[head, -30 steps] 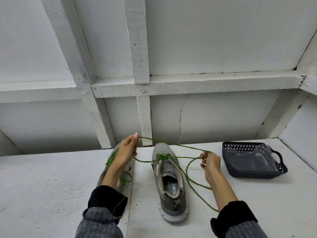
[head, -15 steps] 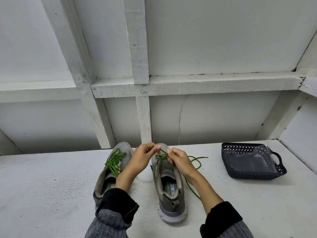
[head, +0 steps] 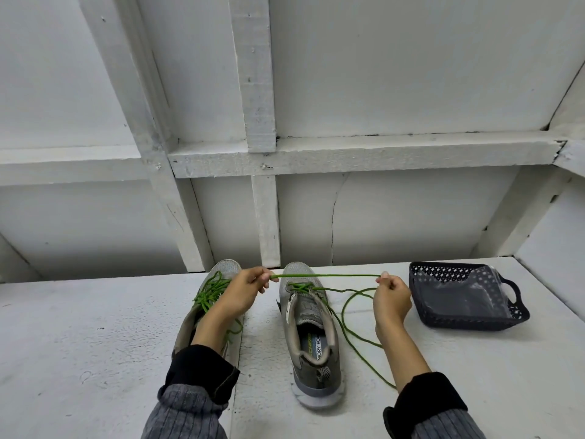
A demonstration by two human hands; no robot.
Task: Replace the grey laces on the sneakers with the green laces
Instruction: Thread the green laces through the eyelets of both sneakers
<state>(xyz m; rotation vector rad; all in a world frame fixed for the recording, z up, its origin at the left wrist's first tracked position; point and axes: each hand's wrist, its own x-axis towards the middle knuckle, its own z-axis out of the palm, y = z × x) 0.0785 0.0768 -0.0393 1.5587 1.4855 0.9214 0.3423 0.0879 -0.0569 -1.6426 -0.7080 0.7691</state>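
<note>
Two grey sneakers stand side by side on the white table, toes pointing away from me. The left sneaker (head: 223, 269) carries a bundle of green lace and is partly hidden by my left forearm. The right sneaker (head: 311, 331) has a green lace (head: 326, 275) threaded through its front eyelets only. My left hand (head: 239, 294) pinches one part of this lace above the gap between the shoes. My right hand (head: 391, 297) pinches it further right, so a straight stretch runs taut between both hands over the shoe's toe. The rest of the lace loops loosely across the table by my right wrist.
A dark perforated plastic basket (head: 519, 313) with a grey lining sits on the table to the right of my right hand. A white wall with wooden beams rises just behind the shoes. The table surface (head: 79, 337) extends to the left.
Half a second ago both hands were together at the right sneaker's front eyelets. They have since moved apart sideways, pulling a length of green lace taut between them.
</note>
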